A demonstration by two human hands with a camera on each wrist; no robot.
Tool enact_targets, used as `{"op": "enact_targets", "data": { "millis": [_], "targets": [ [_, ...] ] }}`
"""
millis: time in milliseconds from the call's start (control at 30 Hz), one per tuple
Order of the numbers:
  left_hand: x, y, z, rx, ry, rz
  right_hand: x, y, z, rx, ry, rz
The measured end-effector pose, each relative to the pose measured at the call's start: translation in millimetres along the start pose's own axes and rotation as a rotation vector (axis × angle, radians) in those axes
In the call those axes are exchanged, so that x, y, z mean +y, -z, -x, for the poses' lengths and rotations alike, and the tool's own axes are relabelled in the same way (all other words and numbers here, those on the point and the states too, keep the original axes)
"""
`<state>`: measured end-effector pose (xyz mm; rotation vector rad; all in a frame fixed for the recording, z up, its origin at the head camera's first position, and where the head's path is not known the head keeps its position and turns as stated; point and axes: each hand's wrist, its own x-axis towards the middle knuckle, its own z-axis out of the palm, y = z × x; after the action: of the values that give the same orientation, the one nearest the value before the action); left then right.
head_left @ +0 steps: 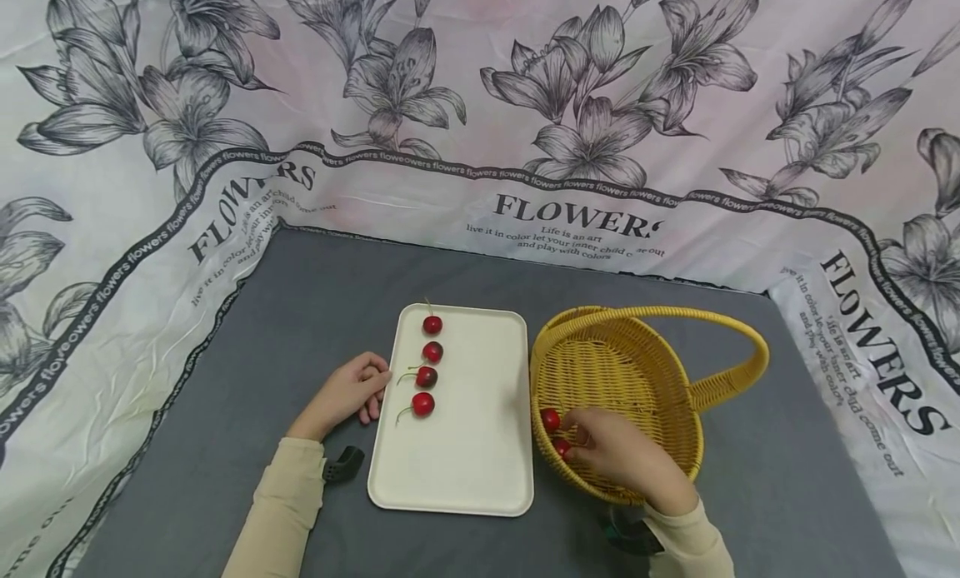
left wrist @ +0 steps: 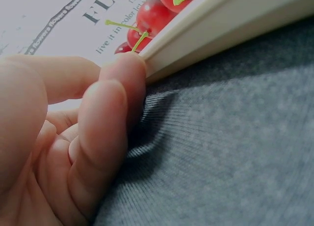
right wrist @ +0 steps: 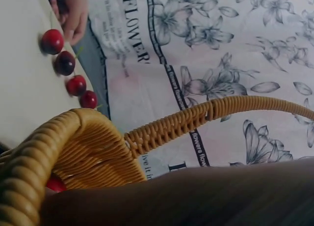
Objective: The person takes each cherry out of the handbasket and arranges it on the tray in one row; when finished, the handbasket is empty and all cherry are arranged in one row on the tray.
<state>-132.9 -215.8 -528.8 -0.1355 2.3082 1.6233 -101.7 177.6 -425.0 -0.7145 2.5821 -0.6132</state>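
Note:
A cream tray [head_left: 472,453] lies on the grey cloth with a column of several red cherries [head_left: 423,405] along its left side, stems showing. At its left edge is my left hand [head_left: 347,395], fingers loosely bent; in the left wrist view a fingertip [left wrist: 128,71] touches the tray rim [left wrist: 206,37]. My right hand [head_left: 618,449] reaches into the yellow woven basket [head_left: 667,370]. Its fingertips are at two cherries [head_left: 551,419] by the basket's left wall; whether they pinch one is unclear. In the right wrist view the forearm and basket rim hide those fingers.
The basket's tall handle [head_left: 731,378] arches out to the right. Flower-printed cloth [head_left: 570,216] with lettering borders the grey surface [head_left: 337,278] at the back and both sides. Dark straps [head_left: 345,464] are at both wrists.

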Motion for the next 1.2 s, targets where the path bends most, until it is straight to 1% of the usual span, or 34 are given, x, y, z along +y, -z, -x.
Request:
{"op": "enact_targets", "data": {
  "millis": [133,300,500,633,700,767,900,1000,1100,1200],
  "targets": [
    [0.5,-0.5,-0.3,-0.006,-0.004,-0.002,1.9,-4.9,-3.0,-0.015,0.03,0.005],
    [0.0,-0.5,-0.5,-0.005,-0.005,-0.002,2.0,-13.6,-7.9,-0.017,0.035,0.069],
    [1.0,-0.8,0.1,-0.004,-0.001,-0.003,-1.8,-19.9,-8.5,-0.008,-0.018,0.112],
    [0.3,-1.2,0.0,0.001,0.003,-0.002,-3.6,-21.3,-8.7,-0.028,-0.067,0.114],
    [-0.2,-1.2,-0.2,-0.001,-0.004,0.0,-3.2,-20.9,-9.0,-0.036,-0.073,0.1],
    [-0.2,-1.3,-0.2,-0.001,-0.015,0.003,-2.0,-18.9,-8.9,-0.038,-0.053,0.081],
    [-0.4,-1.3,0.1,0.004,-0.023,0.002,2.3,-11.1,-6.1,-0.045,0.004,0.006],
    [-0.5,-1.3,0.6,0.004,-0.022,0.004,5.4,-3.1,-1.8,-0.044,0.004,-0.042],
    [-0.9,-1.6,0.4,0.004,-0.02,0.008,7.6,5.4,3.6,-0.016,0.0,-0.014],
    [-1.2,-2.1,0.1,0.005,-0.022,0.01,6.2,13.4,9.0,0.021,-0.038,0.015]
  ]
}}
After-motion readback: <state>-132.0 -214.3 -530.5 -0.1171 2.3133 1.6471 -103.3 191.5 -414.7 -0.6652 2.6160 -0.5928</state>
